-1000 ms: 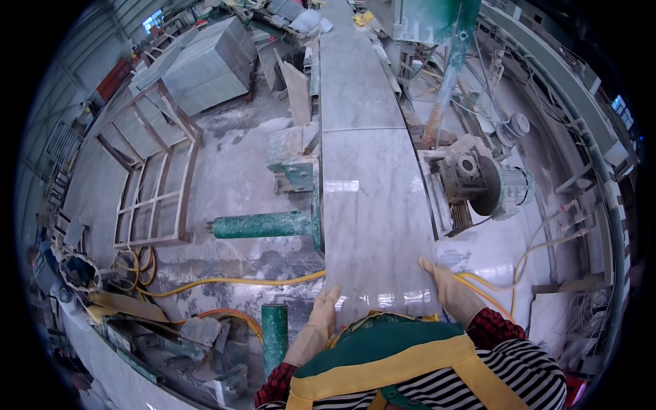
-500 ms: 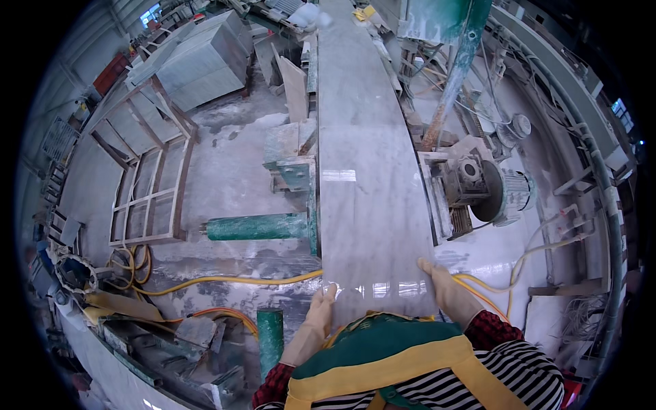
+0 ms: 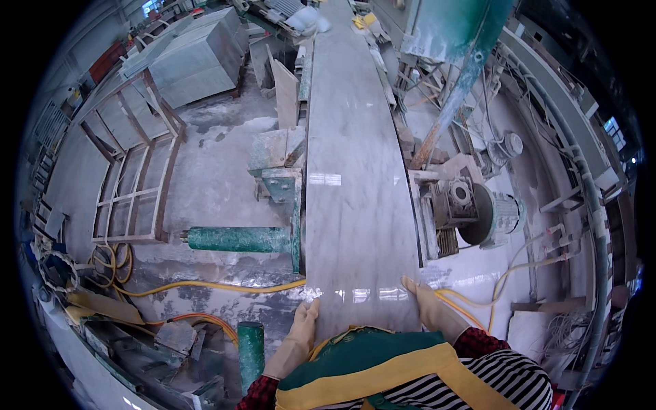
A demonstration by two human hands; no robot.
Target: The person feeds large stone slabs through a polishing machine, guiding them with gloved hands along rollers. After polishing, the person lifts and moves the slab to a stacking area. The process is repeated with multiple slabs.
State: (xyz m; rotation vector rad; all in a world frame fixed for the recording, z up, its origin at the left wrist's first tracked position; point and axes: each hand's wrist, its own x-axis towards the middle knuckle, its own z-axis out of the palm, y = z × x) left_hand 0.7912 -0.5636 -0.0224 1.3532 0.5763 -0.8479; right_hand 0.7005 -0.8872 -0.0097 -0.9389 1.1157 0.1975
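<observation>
A long grey-white stone slab (image 3: 362,239) with a polished, streaked face runs straight away from my body, its near end close to my green and yellow apron (image 3: 362,355). At its left edge, near that end, my left hand (image 3: 299,331) is closed on the rim, the thumb lying along the top. My right hand (image 3: 432,307) holds the opposite edge a little farther up, thumb on top. The slab hides the fingers beneath it on both sides.
Left of the slab a green roller (image 3: 239,239) juts out sideways; an upright green post (image 3: 251,352) stands nearer. A motor (image 3: 495,215) sits at the right. Yellow hoses (image 3: 219,285) cross the floor. Beyond are a wooden frame (image 3: 137,178) and stacked stone blocks (image 3: 195,68).
The whole view has shifted, so the surroundings and slab appear slightly lower and farther left. Both hands keep their hold on the slab's edges.
</observation>
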